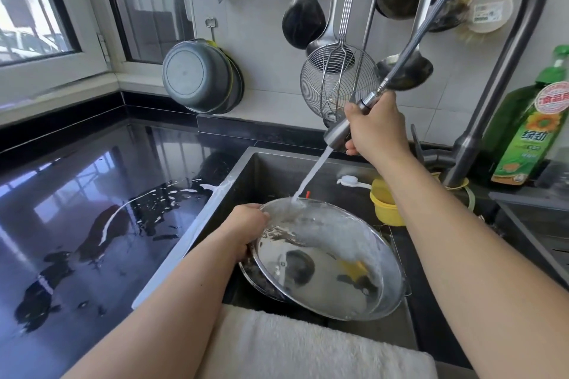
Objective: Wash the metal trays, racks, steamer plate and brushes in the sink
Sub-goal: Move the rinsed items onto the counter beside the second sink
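we see open room over the wet black counter (92, 194) to the left of the sink (246, 169). inside the sink, the tilted round metal tray (326, 258) fills most of the middle. the yellow cups (385, 206) crowd the right wall, and hanging ladles (303, 15) and a wire skimmer (335, 83) block the back wall above.

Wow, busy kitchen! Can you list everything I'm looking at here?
Round tray: one, shiny metal, tilted over the sink
Spray head: one, steel, pouring water onto the tray
Yellow cups: stacked, in the sink
Grey basins: nested, hanging on the wall
Wire skimmer: one, steel, hanging
Ladles: several, dark or steel, hanging
Soap bottle: one, green, right counter
Towel: one, white, front edge
Countertop: black, wet
Left hand: grips the tray's rim
Right hand: holds the spray head
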`<state>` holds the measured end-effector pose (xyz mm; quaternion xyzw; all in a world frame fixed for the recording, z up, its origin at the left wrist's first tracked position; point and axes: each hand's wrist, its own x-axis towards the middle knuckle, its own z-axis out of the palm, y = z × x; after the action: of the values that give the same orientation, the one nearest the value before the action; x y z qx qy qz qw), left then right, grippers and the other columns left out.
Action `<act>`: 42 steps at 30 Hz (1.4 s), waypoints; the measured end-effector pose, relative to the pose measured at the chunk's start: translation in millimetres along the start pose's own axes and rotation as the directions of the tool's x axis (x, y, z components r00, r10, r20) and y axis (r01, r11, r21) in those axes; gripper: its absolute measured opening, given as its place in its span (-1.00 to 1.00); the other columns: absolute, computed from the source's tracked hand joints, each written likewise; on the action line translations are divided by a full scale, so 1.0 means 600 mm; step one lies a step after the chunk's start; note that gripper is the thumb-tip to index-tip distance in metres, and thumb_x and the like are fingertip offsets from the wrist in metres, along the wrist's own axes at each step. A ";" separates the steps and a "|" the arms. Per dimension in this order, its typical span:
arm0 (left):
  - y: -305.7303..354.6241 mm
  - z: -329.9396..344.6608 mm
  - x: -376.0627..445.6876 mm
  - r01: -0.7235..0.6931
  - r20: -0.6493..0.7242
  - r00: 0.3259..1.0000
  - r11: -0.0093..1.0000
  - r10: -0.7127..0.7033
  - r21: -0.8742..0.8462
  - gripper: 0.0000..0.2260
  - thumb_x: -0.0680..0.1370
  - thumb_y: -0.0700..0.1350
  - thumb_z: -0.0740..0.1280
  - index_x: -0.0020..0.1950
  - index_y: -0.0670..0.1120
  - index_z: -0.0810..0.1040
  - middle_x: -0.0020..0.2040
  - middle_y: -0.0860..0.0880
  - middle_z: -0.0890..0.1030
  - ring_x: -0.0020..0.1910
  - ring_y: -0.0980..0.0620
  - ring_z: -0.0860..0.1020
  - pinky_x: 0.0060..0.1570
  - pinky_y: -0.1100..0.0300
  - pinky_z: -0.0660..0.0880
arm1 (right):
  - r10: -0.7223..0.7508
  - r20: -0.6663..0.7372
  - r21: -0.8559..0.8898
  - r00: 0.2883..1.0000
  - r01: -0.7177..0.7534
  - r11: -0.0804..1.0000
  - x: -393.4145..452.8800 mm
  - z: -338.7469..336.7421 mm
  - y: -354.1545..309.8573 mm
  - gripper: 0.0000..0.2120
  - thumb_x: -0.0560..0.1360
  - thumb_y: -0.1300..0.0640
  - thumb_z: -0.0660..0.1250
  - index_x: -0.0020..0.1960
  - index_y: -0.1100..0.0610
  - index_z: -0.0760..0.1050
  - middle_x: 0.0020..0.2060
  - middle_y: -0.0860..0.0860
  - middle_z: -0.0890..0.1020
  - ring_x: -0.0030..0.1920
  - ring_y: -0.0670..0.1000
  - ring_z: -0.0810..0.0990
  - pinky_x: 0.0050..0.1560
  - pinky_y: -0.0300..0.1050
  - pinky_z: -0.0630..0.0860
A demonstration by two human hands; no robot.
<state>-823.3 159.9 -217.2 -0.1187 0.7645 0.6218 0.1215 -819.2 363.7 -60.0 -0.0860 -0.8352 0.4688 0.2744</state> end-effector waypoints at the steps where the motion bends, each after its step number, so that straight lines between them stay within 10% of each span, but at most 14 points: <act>1: 0.003 0.000 -0.003 -0.006 0.001 1.000 1.000 0.006 0.003 -0.79 0.62 -0.31 0.27 0.00 -0.16 0.70 -0.19 -0.23 0.71 -0.33 -0.14 0.65 -0.26 -0.01 0.62 | -0.016 -0.013 -0.046 1.000 0.015 0.999 0.002 -0.002 0.005 -0.71 0.60 -0.06 0.30 0.16 0.07 0.28 0.01 0.09 0.61 -0.21 0.15 0.71 -0.30 0.04 0.69; 8: 0.018 0.002 -0.023 -0.093 -0.022 0.995 0.995 0.093 -0.021 -0.83 0.61 -0.28 0.33 -0.07 -0.18 0.72 -0.42 -0.07 0.63 -0.53 0.04 0.55 -0.48 0.25 0.46 | -0.063 -0.039 -0.332 0.997 0.047 0.942 0.001 -0.040 0.034 -0.72 0.64 -0.03 0.28 0.18 0.08 0.25 -0.01 0.06 0.53 -0.07 0.15 0.58 -0.05 0.07 0.58; 18: 0.037 0.001 -0.050 -0.262 -0.045 0.965 0.957 0.259 -0.124 -0.87 0.55 -0.08 0.50 -0.20 0.05 0.77 -0.21 -0.06 0.74 -0.15 -0.10 0.68 0.00 -0.04 0.62 | -0.039 0.029 -0.478 0.999 0.048 0.877 -0.012 -0.100 0.050 -0.64 0.64 -0.06 0.26 0.28 0.14 0.28 -0.04 0.10 0.50 -0.05 0.23 0.59 0.03 0.16 0.58; 23: 0.040 -0.005 -0.053 -0.288 -0.084 0.957 0.948 0.279 -0.134 -0.94 0.52 0.00 0.49 -0.12 0.11 0.78 -0.14 -0.02 0.76 0.03 -0.20 0.70 0.19 -0.18 0.60 | -0.028 0.032 -0.460 0.999 0.039 0.887 -0.009 -0.093 0.049 -0.64 0.65 -0.05 0.25 0.31 0.15 0.28 -0.03 0.07 0.48 -0.05 0.18 0.53 -0.06 0.01 0.42; 32: 0.039 0.000 -0.052 -0.211 -0.036 0.978 0.956 0.208 -0.204 -0.87 0.59 -0.13 0.46 -0.11 -0.12 0.76 -0.22 -0.13 0.72 -0.23 -0.09 0.67 -0.08 0.02 0.60 | -0.015 0.039 -0.347 0.999 0.027 0.938 0.007 -0.052 0.034 -0.64 0.65 -0.05 0.26 0.32 0.10 0.27 0.04 0.06 0.56 -0.01 0.18 0.64 0.03 0.16 0.64; 42: 0.028 0.003 -0.037 -0.208 0.037 0.974 0.948 0.223 -0.242 -0.87 0.65 -0.13 0.39 0.04 -0.06 0.75 -0.12 -0.09 0.75 -0.17 -0.05 0.71 -0.12 0.00 0.63 | 0.029 0.125 0.013 0.992 -0.031 0.999 0.002 -0.015 0.004 -0.71 0.65 -0.04 0.27 0.23 0.11 0.30 -0.02 0.09 0.60 -0.31 0.03 0.66 -0.40 -0.17 0.62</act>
<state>-807.9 165.8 -194.4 -0.0282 0.6892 0.7214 0.0620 -815.6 372.4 -58.0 -0.0670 -0.8459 0.4834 0.2153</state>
